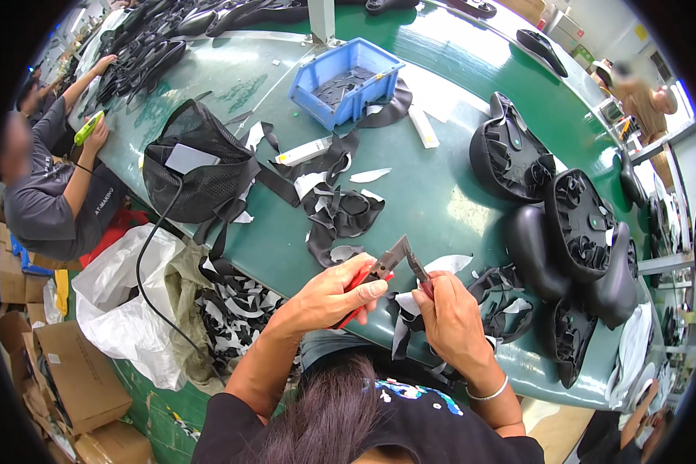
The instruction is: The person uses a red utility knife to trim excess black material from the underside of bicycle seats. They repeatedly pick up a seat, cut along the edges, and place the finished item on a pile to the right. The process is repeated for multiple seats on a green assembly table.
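My left hand [334, 295] is closed around a red-handled metal tool [384, 264] with a broad, flat grey head; its exact kind I cannot make out. Between the fingers of my right hand [454, 313] is a slim knife [417, 266] with a dark red grip and grey metal blade. The tips of the two tools meet in front of me above the table edge. Below and beside my right hand lie black and white fabric offcuts [406, 325]. Black strips [340, 213] curl on the table beyond my left hand.
A blue bin [340, 81] of dark scraps stands on the green table [433, 185]. Black bicycle saddles [584, 224] pile at right. A black mesh bag [197, 166] sits at left, above a white sack [131, 301]. A co-worker [54, 185] works at left.
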The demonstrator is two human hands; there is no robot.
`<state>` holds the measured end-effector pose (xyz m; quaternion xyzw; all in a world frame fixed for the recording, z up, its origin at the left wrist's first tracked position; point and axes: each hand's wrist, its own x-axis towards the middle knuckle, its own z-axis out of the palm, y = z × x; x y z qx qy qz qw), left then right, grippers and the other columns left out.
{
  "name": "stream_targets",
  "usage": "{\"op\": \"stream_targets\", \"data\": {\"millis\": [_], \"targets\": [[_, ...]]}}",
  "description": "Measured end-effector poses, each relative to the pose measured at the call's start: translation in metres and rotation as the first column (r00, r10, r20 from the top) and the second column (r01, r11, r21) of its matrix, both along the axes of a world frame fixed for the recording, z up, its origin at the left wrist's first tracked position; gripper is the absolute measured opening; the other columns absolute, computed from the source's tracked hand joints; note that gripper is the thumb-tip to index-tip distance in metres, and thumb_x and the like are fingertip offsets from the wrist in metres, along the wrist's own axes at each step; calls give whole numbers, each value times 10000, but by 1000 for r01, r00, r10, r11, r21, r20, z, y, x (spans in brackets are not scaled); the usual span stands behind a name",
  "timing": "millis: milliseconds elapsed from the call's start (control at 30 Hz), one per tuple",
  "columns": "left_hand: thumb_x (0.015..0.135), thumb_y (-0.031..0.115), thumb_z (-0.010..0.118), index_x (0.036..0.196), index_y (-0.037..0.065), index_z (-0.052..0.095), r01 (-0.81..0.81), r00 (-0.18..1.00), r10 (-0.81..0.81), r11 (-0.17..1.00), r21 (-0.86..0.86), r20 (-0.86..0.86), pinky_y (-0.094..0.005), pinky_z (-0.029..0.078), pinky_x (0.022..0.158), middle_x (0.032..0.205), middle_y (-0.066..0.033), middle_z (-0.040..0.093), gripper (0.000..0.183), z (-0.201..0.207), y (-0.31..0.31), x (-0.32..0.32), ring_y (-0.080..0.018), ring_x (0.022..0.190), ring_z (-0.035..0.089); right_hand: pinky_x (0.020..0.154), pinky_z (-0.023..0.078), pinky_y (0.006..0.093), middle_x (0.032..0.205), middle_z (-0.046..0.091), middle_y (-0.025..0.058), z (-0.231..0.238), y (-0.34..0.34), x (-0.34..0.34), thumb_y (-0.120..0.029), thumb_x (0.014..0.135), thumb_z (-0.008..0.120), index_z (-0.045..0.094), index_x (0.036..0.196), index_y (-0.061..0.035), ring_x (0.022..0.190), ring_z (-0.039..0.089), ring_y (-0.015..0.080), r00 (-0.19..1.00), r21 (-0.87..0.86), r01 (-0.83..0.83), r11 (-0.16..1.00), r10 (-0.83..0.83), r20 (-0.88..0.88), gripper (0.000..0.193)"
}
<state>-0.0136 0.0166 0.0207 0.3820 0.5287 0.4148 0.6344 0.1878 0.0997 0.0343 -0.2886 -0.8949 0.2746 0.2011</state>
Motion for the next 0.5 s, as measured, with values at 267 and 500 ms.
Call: {"op": "stream_targets", "data": {"millis": [267,500], "targets": [[976,366,523,1049,34,502,19,999,-19,1000,7,32,-204,432,558,799,-8,569,340,-7,-2,0,-73,622,571,588,428,436,798,548,195,-2,0,-2,-113,862,636,485,884,35,662,530,366,1000,-50,8,999,-7,26,213],[986,348,505,1054,41,502,48,989,-44,998,-31,140,-208,425,522,737,-13,557,314,-6,0,-7,-79,578,551,559,292,229,705,426,-54,1,6,-7,-113,799,665,515,820,-62,630,350,55,996,-823,-13,568,-69,-63,159]]}}
